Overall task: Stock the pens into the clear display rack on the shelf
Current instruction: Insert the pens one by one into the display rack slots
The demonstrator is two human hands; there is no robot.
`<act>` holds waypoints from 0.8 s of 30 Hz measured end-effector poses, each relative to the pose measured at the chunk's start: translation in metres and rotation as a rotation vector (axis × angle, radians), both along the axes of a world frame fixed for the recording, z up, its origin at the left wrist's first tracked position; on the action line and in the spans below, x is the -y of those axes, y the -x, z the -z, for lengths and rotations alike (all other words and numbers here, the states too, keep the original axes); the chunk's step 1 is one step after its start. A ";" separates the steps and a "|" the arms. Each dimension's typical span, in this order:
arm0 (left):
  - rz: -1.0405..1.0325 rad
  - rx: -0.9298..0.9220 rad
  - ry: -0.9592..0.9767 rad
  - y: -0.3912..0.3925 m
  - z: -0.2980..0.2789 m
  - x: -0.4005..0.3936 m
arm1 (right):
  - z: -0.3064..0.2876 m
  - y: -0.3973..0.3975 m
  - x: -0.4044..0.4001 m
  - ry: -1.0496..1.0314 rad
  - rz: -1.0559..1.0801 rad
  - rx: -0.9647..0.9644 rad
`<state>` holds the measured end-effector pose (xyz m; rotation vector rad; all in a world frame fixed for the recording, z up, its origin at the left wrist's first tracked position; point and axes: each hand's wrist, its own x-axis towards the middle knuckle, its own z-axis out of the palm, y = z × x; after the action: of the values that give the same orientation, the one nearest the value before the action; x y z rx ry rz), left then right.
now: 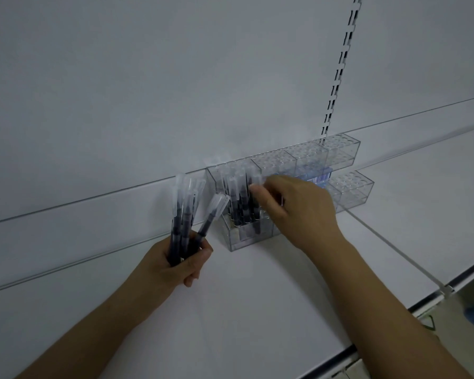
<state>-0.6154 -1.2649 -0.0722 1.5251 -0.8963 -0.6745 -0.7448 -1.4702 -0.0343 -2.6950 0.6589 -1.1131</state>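
Head camera view, looking down at a white shelf point(257, 296) against a white back panel. A clear display rack point(307, 165), stepped in two tiers and drilled with round holes, stands at the back of the shelf. Only its leftmost section holds pens point(241, 203), upright with frosted caps up; the sections to the right look unfilled. The left hand point(179, 262) is closed around a bundle of dark-barrelled pens point(188, 214), held upright just left of the rack. The right hand point(290, 206) reaches over the filled section, its fingertips point(256, 188) pinching the cap of a pen standing among the stocked ones. Judging by the many vacant holes and the bundle in hand, stocking seems at an early stage, with most of the rack left to fill
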 end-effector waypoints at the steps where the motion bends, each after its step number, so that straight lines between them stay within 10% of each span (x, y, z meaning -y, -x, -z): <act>1: 0.006 -0.001 0.003 0.000 0.000 0.000 | -0.002 0.002 -0.001 -0.029 0.013 0.041; 5: -0.014 0.020 -0.011 0.000 0.001 0.000 | -0.006 0.007 -0.011 0.004 -0.105 0.357; 12: 0.005 0.129 -0.005 0.006 -0.002 0.000 | 0.006 -0.009 -0.044 -0.068 -0.435 0.101; 19: 0.008 0.063 0.031 0.015 -0.009 0.002 | -0.002 -0.002 -0.045 -0.561 -0.551 0.205; 24: 0.038 0.087 -0.020 0.024 -0.009 0.003 | 0.010 -0.002 -0.058 -0.460 -0.523 0.031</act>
<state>-0.6391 -1.2681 -0.0630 1.5686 -0.9885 -0.6509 -0.7428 -1.4122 -0.0438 -2.2515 0.1499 -0.7520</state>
